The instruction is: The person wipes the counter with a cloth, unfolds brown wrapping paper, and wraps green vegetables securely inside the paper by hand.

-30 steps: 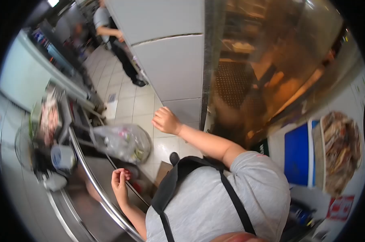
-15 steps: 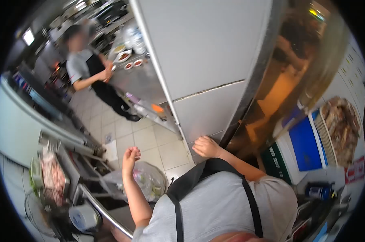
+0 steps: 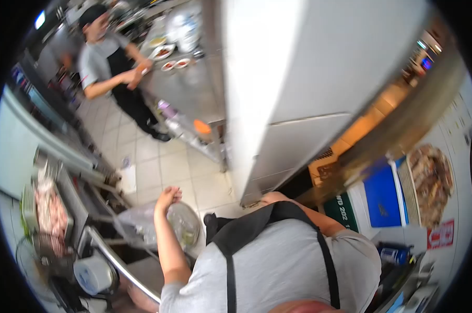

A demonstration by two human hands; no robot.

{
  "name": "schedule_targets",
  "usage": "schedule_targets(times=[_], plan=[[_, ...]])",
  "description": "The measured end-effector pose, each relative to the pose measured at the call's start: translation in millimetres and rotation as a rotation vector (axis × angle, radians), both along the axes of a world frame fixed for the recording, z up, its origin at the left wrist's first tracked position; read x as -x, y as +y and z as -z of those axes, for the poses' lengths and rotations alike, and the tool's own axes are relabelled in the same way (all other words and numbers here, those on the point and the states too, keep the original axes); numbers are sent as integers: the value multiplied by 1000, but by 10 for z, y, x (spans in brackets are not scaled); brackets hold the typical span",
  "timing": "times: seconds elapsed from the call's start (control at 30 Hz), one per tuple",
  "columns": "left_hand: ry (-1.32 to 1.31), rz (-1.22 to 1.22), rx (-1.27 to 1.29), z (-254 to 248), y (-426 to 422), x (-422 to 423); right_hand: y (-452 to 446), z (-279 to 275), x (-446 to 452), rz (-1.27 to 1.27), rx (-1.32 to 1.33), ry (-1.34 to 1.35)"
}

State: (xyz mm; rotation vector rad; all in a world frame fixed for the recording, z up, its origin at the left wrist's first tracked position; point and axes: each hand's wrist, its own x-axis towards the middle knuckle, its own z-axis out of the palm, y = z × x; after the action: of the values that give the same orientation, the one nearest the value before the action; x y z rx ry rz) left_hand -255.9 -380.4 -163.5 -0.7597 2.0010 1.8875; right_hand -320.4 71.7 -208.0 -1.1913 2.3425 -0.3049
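Note:
My left hand is raised over the floor beside a clear plastic bag with scraps in it. Its fingers are loosely curved and somewhat apart, and no object shows in them. My right hand is low by the foot of a pale wall panel. The dark apron at my chest partly covers that hand, so its fingers cannot be made out.
A co-worker stands by a steel counter with small dishes. At left are a tray of raw meat, a white tub and a metal rail. At right are a blue container and a heaped basket.
The view has swung, bringing the co-worker and steel counter into sight. My left hand has risen away from the rail. My right hand has come lower and nearer my body.

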Motion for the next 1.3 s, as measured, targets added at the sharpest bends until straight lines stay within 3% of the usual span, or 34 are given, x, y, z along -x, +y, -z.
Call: schedule_targets(times=[0.07, 0.13, 0.23, 0.5, 0.7, 0.8, 0.83, 0.9, 0.93, 0.97, 1.07, 1.17, 1.2, 1.27, 1.3], plan=[[-3, -57, 29, 95, -214, 29, 125, 381, 88, -16, -247, -190], [-68, -118, 67, 513, -609, 4, 255, 645, 192, 58, -449, -337], [-239, -132, 158, 938, -1164, -189, 362, 1032, 260, 371, -589, -520], [-469, 4, 283, 1264, -2283, -95, -231, 1536, 194, 1142, -352, -832], [-509, 254, 431, 1567, -2411, 462, -667, 1785, 69, 1378, -179, -964], [-497, 488, 480, 1649, -2260, 882, -667, 2041, -19, 1490, -160, -1066], [-336, 688, 451, 1784, -2279, 991, -631, 2190, -31, 1509, -162, -1131], [-414, 462, 247, 1517, -1974, 1236, -533, 2380, -34, 1481, -164, -1221], [-323, 545, 243, 1487, -1906, 1366, -588, 2018, -116, 1539, -102, -1084], [-309, 541, 195, 1571, -1849, 1516, -495, 2090, -150, 1384, -124, -1124], [-303, 537, 207, 1415, -1509, 1702, -498, 1502, -499, 1518, -79, -878], [-396, 617, 287, 1386, -1161, 1701, -412, 867, -820, 1695, 329, -607], [-387, 664, 300, 1350, -1047, 1687, -380, 562, -801, 1673, 384, -655], [-373, 711, 320, 1303, -820, 1636, -173, 721, -764, 1456, 475, -496], [-373, 714, 328, 1284, -735, 1591, -147, 418, -753, 1414, 521, -517]])
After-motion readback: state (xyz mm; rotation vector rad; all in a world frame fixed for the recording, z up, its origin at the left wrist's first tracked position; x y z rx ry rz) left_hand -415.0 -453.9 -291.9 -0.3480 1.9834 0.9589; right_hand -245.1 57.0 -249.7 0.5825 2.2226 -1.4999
